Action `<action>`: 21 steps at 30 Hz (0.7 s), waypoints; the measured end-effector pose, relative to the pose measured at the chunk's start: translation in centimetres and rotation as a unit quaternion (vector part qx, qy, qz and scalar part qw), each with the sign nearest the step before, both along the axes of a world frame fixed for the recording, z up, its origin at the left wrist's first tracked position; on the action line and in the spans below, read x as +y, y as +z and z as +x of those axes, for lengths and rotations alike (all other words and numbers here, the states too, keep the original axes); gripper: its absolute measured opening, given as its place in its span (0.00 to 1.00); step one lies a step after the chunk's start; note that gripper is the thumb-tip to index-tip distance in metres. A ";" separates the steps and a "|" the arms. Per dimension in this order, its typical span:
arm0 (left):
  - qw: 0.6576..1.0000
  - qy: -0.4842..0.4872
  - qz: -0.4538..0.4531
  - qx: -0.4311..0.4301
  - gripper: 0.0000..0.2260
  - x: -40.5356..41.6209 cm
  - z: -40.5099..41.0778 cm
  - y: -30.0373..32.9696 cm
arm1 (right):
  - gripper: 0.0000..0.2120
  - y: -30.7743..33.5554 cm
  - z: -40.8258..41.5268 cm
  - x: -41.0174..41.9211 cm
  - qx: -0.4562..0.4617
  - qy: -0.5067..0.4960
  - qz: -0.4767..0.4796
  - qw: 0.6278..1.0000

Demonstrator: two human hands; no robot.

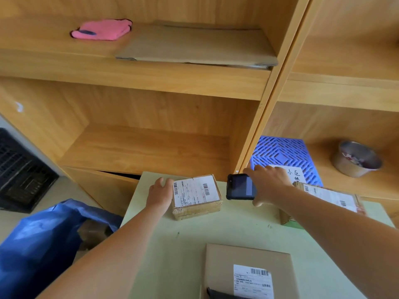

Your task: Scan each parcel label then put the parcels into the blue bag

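Nearest, a labelled box (248, 270) waits; beyond, left hand (160, 194) steadies the small parcel (195, 196), fingers relaxed against its left side, right hand (268, 185) gripping the scanner (239, 187) just right of its label (194, 190).

Soft, even daylight filled the scene, bright without harsh glare. Shadows were faint: a dim one sat under the upper shelf (138, 80) and a dark gap below the lower shelf. The wide-angle lens bent the shelf uprights and stretched both forearms toward the bottom corners. Focus was slightly soft throughout; the small print on the parcel label (195, 190) was unreadable.
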State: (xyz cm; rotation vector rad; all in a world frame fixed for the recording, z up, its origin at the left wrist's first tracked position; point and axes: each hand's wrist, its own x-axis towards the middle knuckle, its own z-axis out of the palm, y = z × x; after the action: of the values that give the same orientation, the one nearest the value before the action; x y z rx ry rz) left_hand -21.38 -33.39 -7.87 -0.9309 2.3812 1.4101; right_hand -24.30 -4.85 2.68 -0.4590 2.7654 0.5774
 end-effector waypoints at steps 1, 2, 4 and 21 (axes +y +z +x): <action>1.000 -0.004 0.007 0.000 0.28 0.0 0.0 -0.2 | 0.45 -0.3 0.0 -0.1 -0.002 0.001 -0.004 1.000; 1.000 -0.007 0.011 -0.001 0.29 0.1 0.0 -0.3 | 0.45 -0.6 0.1 -0.2 -0.002 0.006 -0.006 1.000; 1.000 -0.005 0.016 -0.005 0.30 0.0 -0.1 -0.7 | 0.45 -1.2 0.1 -0.6 -0.003 0.010 -0.014 1.000; 0.973 0.047 0.224 -0.013 0.10 -1.1 1.5 -2.7 | 0.34 -9.4 -0.6 -9.4 -0.168 -0.416 -0.584 0.676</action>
State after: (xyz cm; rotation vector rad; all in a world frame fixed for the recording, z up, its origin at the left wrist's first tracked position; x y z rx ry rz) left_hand -19.86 -34.52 -10.54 -0.9348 1.8930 1.8492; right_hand -24.86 -14.27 -6.77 0.4785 2.2011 -1.3878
